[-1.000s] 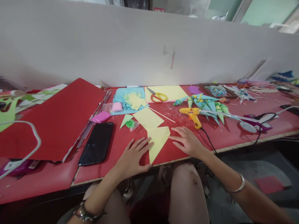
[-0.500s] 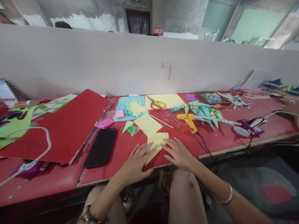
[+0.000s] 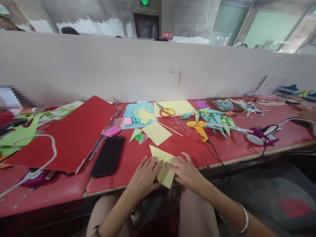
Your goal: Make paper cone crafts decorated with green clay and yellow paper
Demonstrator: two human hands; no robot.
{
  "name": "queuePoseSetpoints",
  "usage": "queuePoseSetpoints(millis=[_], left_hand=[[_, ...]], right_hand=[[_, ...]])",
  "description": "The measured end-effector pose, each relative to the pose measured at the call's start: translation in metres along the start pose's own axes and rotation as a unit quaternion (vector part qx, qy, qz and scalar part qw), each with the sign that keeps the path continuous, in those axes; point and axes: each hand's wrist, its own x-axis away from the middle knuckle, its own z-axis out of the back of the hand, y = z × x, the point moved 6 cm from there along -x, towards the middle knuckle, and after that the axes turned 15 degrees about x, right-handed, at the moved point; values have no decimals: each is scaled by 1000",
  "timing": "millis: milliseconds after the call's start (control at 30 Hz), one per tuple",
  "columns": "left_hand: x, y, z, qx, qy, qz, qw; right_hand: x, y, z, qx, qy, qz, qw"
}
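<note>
A piece of yellow paper (image 3: 168, 179) is held at the table's front edge, its lower corner sticking out over the edge. My left hand (image 3: 144, 174) grips its left side, fingers bent over the top. From the right, my right hand (image 3: 190, 172) pinches the same paper, its fingers close to those of the left. Parts of the paper lie hidden under the fingers. Just beyond is another yellow sheet (image 3: 157, 132), flat on the red tabletop, with a thin stick (image 3: 170, 128) beside it. A small green packet (image 3: 140, 137) lies to the left of that sheet.
A black phone (image 3: 107, 156) and large red board (image 3: 66, 138) lie left. Scissors (image 3: 168, 112) rest on yellow paper at the back. Rightward are a yellow glue gun (image 3: 198, 129) with a trailing cord, several blue-green paper cones (image 3: 218, 121) and a tray (image 3: 240, 107). A white partition (image 3: 98, 69) stands behind.
Both hands have drawn the yellow paper toward me, off the other sheet and partly over the table edge. The paper has turned, and fingers that lay flatter are now bent around it.
</note>
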Motion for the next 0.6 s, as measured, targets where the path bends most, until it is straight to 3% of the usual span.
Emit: queuePoseSetpoints(millis=[133,367,600], left_hand=[[-4,7,-7,8,-18,1,1000],[15,-9,6,111,-6,-92,990],[28,-15,9,72,87,-66,991]], right_hand=[[-3,-16,5,-15,13,13,1000],[-3,-6,-6,-90,71,34,993],[2,-5,-11,-102,95,17,990]])
